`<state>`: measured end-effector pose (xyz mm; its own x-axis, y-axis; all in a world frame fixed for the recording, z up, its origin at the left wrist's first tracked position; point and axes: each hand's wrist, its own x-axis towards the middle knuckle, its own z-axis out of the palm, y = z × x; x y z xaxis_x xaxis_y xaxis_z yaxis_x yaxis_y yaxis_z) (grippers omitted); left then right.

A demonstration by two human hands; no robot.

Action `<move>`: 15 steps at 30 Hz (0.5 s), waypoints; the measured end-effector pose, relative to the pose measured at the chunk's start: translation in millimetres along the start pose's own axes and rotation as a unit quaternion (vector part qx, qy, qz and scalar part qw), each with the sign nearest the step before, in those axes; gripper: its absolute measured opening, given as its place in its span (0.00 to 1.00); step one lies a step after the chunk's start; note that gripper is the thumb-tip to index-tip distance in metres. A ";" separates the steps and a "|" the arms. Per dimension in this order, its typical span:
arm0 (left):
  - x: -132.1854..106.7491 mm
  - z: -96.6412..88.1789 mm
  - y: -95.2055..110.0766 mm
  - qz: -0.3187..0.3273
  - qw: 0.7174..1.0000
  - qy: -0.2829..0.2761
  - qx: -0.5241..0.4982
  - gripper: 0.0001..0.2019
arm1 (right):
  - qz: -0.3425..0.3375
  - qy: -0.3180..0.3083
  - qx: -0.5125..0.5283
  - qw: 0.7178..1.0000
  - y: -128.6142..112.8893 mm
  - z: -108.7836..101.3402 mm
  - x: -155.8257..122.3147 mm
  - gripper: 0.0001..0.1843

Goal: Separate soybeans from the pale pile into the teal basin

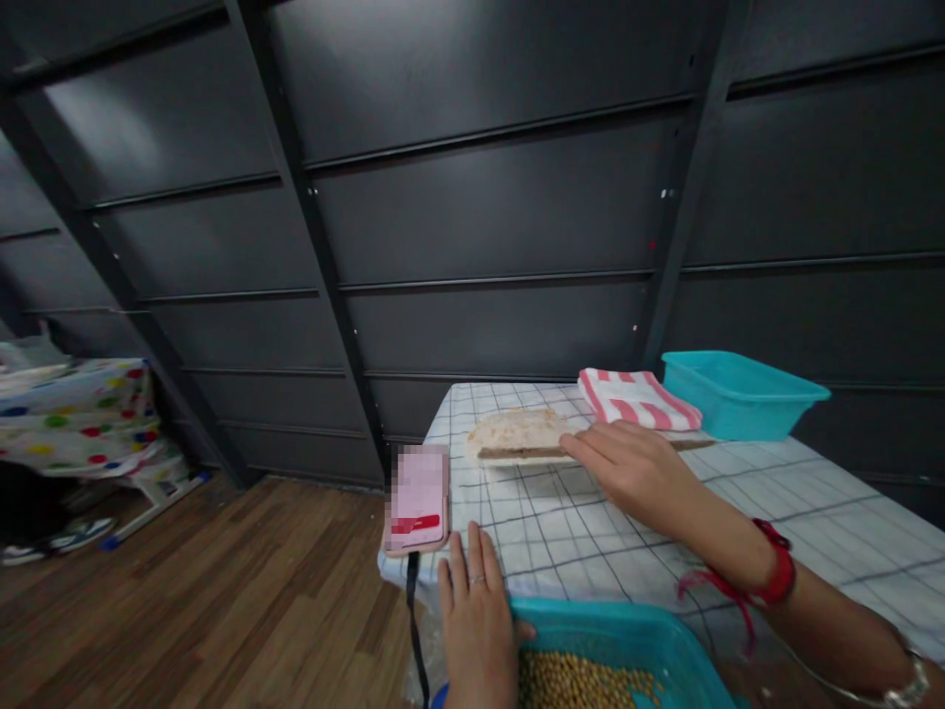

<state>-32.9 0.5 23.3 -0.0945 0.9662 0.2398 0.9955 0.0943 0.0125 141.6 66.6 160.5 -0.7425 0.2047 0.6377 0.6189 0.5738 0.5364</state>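
Note:
My left hand (476, 620) lies flat with fingers stretched on the checked tablecloth (561, 522), its thumb against the rim of a teal basin (664, 640) full of yellow beans (583, 679). My right hand (627, 468) reaches forward with fingers extended, resting on a wooden stick (517, 453) that lies across a round flat board (513, 433). A red cord circles my right wrist. Whether the fingers grip the stick is hidden.
A phone (418, 499) with a cable sits at the table's left edge. A red-striped folded cloth (639, 399) and an empty teal basin (738, 394) stand at the back. Dark metal wall panels rise behind; wooden floor and a dotted cloth (81, 414) lie left.

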 end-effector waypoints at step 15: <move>0.2 6.2 0.1 0.000 1.000 0.023 0.006 0.41 | -0.060 -0.022 -0.005 0.998 -24.0 31.1 -6.9 0.13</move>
<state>-32.9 2.1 17.3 -0.0943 0.9540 0.2847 0.9952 0.0980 0.0014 123.8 76.0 126.1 -0.8217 0.1709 0.5437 0.5277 0.5885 0.6125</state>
